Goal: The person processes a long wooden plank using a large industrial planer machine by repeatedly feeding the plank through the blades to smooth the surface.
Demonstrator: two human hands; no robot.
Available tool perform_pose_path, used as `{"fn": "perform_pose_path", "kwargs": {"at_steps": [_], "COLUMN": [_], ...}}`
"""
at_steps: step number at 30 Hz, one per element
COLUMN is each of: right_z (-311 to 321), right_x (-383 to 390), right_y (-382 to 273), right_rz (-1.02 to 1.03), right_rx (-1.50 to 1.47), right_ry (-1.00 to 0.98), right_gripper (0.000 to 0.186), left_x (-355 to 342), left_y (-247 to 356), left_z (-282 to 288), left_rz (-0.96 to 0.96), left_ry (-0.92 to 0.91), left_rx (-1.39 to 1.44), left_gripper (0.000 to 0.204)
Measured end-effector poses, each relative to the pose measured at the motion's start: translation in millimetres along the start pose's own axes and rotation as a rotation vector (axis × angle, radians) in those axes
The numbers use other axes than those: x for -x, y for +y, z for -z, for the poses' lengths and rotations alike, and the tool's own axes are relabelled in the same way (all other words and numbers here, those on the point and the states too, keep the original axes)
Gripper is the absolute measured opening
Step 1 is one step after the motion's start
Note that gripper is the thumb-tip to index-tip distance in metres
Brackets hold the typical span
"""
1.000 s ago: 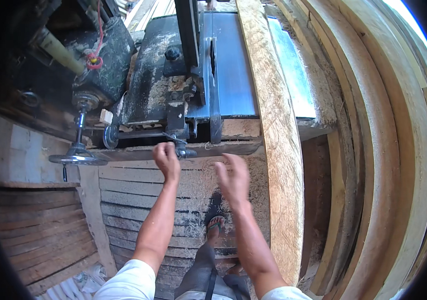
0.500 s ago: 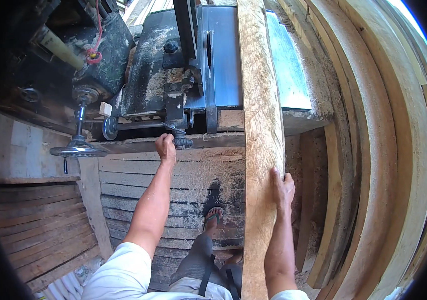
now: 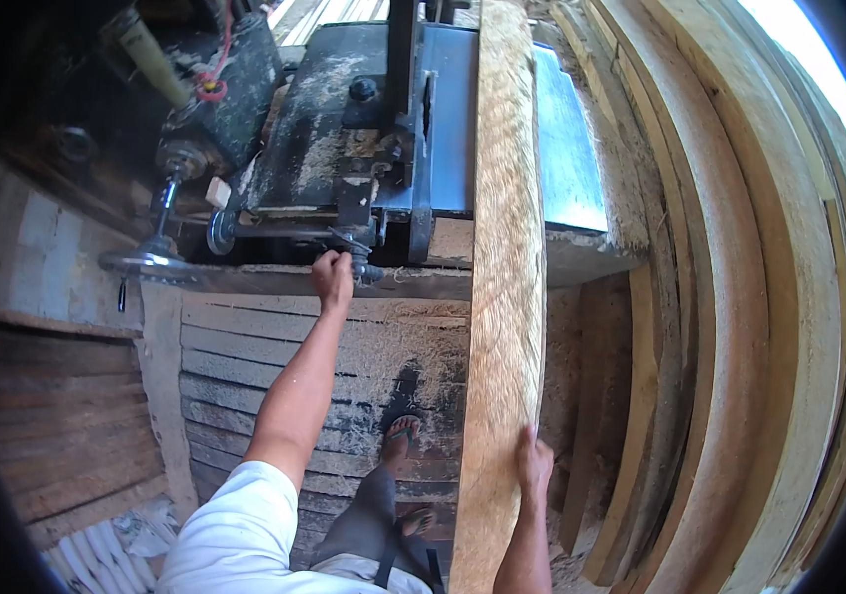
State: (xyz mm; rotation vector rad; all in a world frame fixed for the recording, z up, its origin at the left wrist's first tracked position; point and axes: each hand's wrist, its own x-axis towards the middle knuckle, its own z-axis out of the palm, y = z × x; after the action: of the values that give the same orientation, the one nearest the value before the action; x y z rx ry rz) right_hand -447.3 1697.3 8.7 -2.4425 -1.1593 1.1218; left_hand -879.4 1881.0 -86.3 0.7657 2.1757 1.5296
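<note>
A long, rough-sawn timber [image 3: 505,228] lies lengthwise across the right side of the metal saw table [image 3: 447,129] and runs back toward my body. My right hand [image 3: 536,463] grips its right edge, thumb over the top; the fingers underneath are mostly hidden. At the table's front edge, my left hand [image 3: 333,279] is closed around a dark metal handle beside a round fitting [image 3: 367,272]. Behind this hand, the dark guide bracket [image 3: 354,203] stands on the table, left of the timber and apart from it.
At left is a chrome handwheel [image 3: 150,263] on a shaft. Several long timbers [image 3: 740,247] are stacked along the right. Sawdust covers the slatted wooden floor [image 3: 344,416], where my sandalled feet stand. A small wood block [image 3: 217,191] rests near the machine.
My right hand has come back toward my body, still on the timber's edge. My left hand keeps its hold on the handle. The whole view has shifted slightly.
</note>
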Motion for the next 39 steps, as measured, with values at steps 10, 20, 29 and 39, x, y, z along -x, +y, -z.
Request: {"fn": "perform_pose_path", "kwargs": {"at_steps": [10, 20, 29, 39], "right_z": [7, -53, -62, -73], "right_x": [147, 297, 384, 378], "right_y": [188, 333, 420, 418], "right_rz": [0.023, -0.138, -0.136, -0.133], "right_rx": [-0.077, -0.42, -0.519, -0.504], "right_ry": [-0.137, -0.155, -0.22, -0.306], "right_gripper": [0.07, 0.069, 0.069, 0.069], "left_x": [68, 403, 574, 541], "left_y": [-22, 49, -29, 10], "left_z": [2, 15, 219, 249], "left_rz": [0.695, 0.704, 0.595, 0.923], "left_ry": [0.075, -0.818, -0.695, -0.704], "left_rx": [0.785, 0.641, 0.452, 0.701], "left_gripper": [0.07, 0.09, 0.08, 0.065]}}
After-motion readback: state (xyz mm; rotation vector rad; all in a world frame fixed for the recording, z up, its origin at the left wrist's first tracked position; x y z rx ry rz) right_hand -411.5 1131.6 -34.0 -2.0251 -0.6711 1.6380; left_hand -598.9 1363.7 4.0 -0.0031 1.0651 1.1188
